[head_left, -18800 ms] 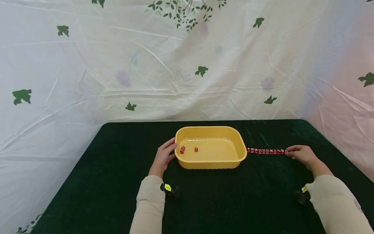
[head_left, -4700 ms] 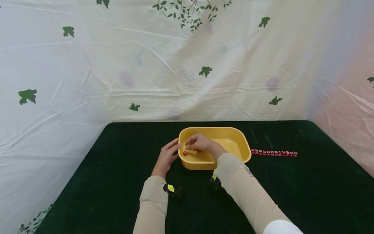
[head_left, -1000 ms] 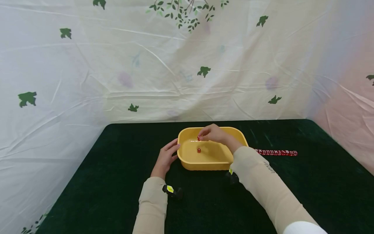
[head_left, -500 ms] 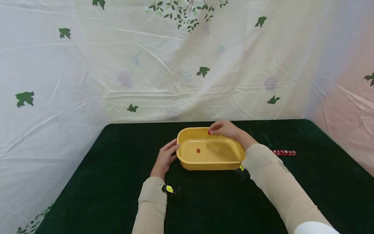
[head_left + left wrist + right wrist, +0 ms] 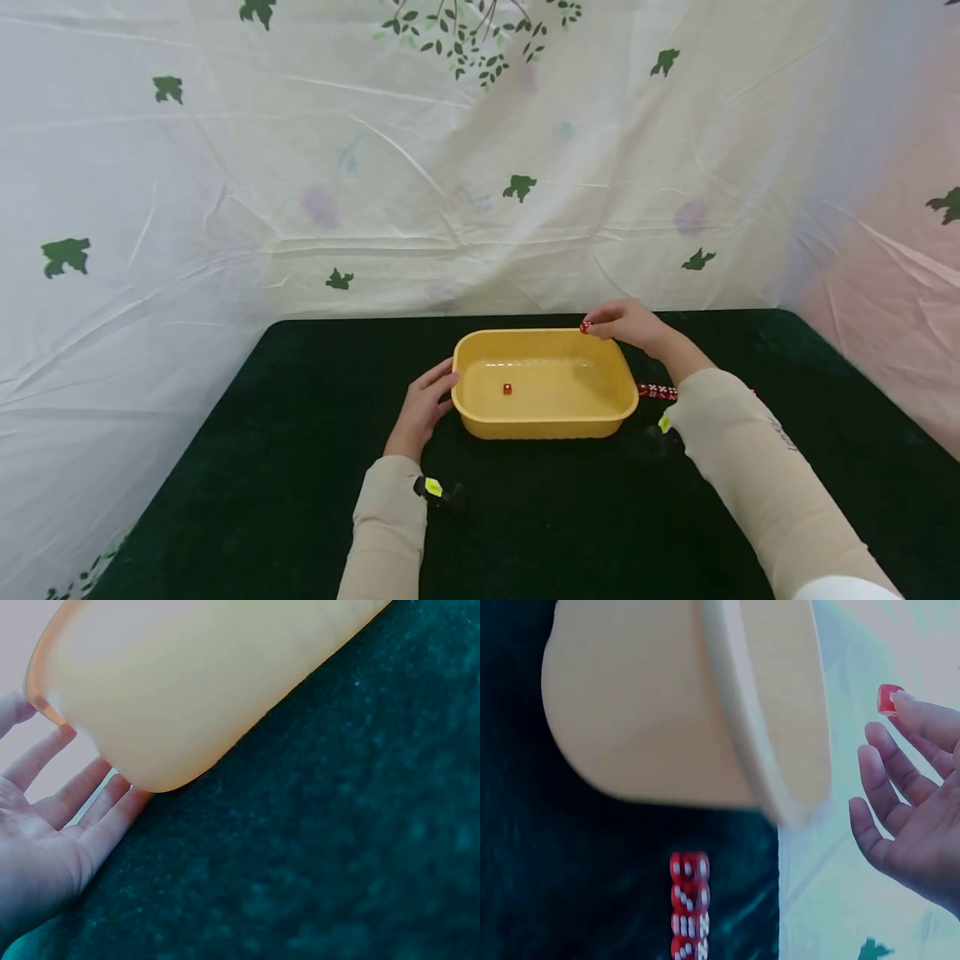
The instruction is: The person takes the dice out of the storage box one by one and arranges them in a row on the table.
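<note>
A yellow plastic basin (image 5: 545,429) stands on the dark green cloth, with one red die (image 5: 507,389) lying inside it left of centre. My left hand (image 5: 422,408) rests against the basin's left end; in the left wrist view its fingers (image 5: 79,791) are straight, tips at the wall. Above the basin's far right rim, my right hand (image 5: 632,327) pinches another red die (image 5: 889,699) between thumb and forefinger, the other fingers spread loosely. A straight row of red dice (image 5: 657,392) with white pips runs right from the basin's right side, partly hidden by my right sleeve.
The green-covered table (image 5: 300,500) reaches back to a pale hanging sheet (image 5: 420,167) printed with green leaf shapes. A small black camera (image 5: 442,493) sits on my left wrist. My right forearm (image 5: 780,483) crosses over the right part of the table.
My right hand has lifted the pinched die out of the basin and carried it right, to above the far right rim. My left hand stays at the basin's left end.
</note>
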